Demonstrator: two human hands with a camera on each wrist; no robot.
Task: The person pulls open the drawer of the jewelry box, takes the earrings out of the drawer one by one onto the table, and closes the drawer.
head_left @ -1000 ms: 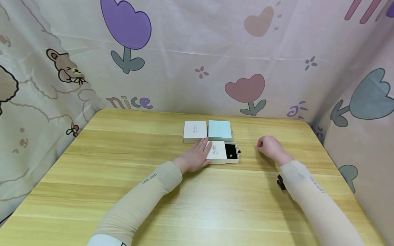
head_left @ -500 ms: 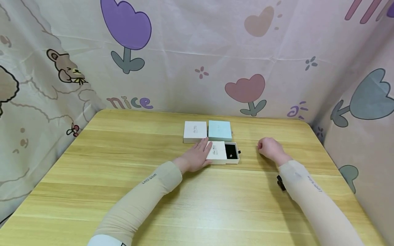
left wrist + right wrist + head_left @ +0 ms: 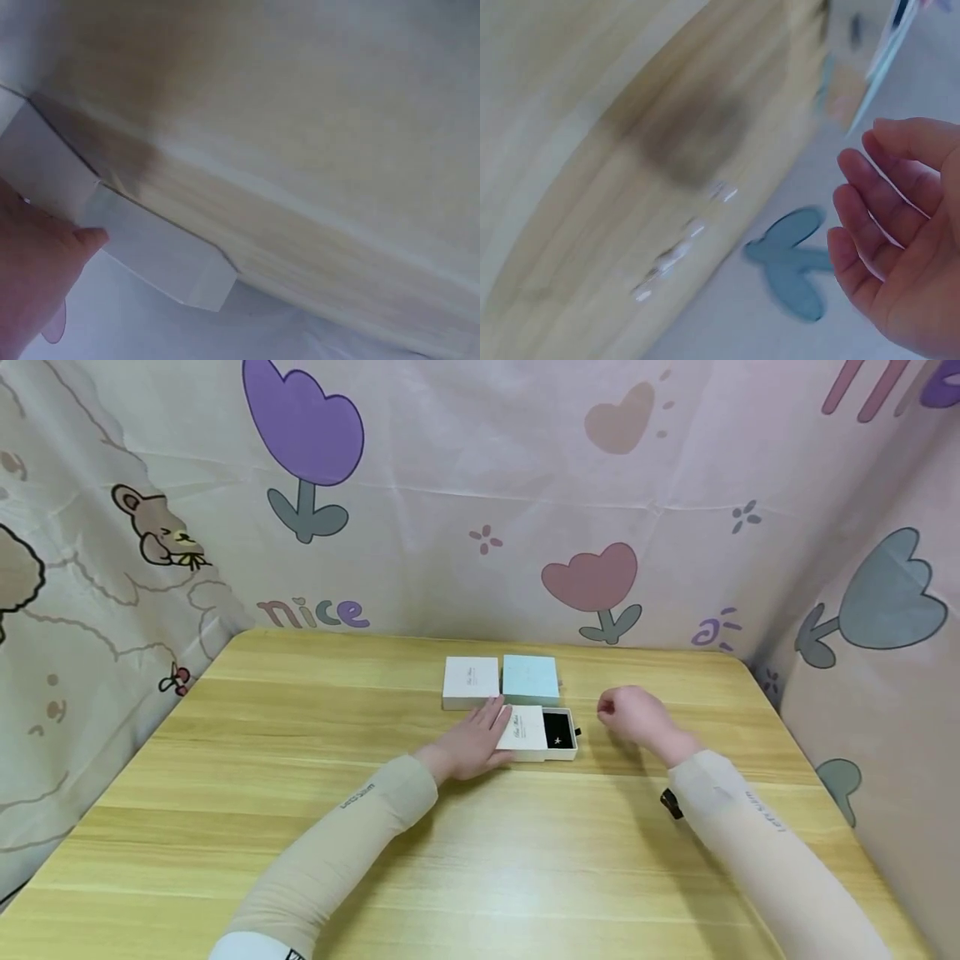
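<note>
A white sliding box (image 3: pixel 528 727) lies on the table with its drawer (image 3: pixel 569 752) pulled partway out to the right. Black padding (image 3: pixel 557 725) lines the drawer, and a tiny star-shaped piece (image 3: pixel 557 741) sits on it. My left hand (image 3: pixel 472 742) lies flat across the sleeve's left part, fingers spread; the left wrist view shows its thumb (image 3: pixel 91 237) against the box side. To the right of the drawer's black tab (image 3: pixel 577 732), my right hand (image 3: pixel 636 717) hovers apart from the box. Its fingers (image 3: pixel 855 225) bend loosely, with nothing visible between them.
Behind the opened box stand a white box (image 3: pixel 470 681) and a pale blue box (image 3: pixel 530 678), side by side. A printed curtain (image 3: pixel 420 568) rises at the wooden table's (image 3: pixel 337 693) back edge. Small glossy spots (image 3: pixel 667 256) show on the tabletop in the right wrist view.
My right hand has moved left, closer to the drawer's tab. My left hand stays on the box, and the drawer's opening looks the same. The head view has shifted slightly.
</note>
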